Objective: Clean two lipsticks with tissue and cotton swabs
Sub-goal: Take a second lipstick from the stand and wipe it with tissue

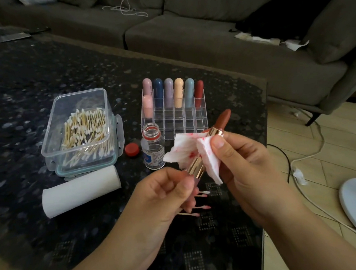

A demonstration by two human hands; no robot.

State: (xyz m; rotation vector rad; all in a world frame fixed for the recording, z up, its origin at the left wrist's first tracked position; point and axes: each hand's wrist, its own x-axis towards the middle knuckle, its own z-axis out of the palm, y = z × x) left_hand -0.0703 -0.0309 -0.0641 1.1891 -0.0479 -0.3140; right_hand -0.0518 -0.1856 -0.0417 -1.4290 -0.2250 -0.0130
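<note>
Behind my dark table [32,81] sits a grey sofa [208,37]. My left hand [166,196] is curled around the gold lipstick base [195,167], low in the middle. My right hand [242,157] pinches the stained tissue [186,149] against a gold collar [217,131], with the brown lipstick [222,119] sticking out toward one o'clock. I cannot tell if both gold parts are one tube.

Used swabs [201,207] lie at six o'clock. Clean swabs wait in the box [75,129] at nine, and the bottle [152,147] stands open beside it.

I think I should wipe softly with a clean white bit of tissue and turn the tube slowly, so the soft stick does not snap or smear.
</note>
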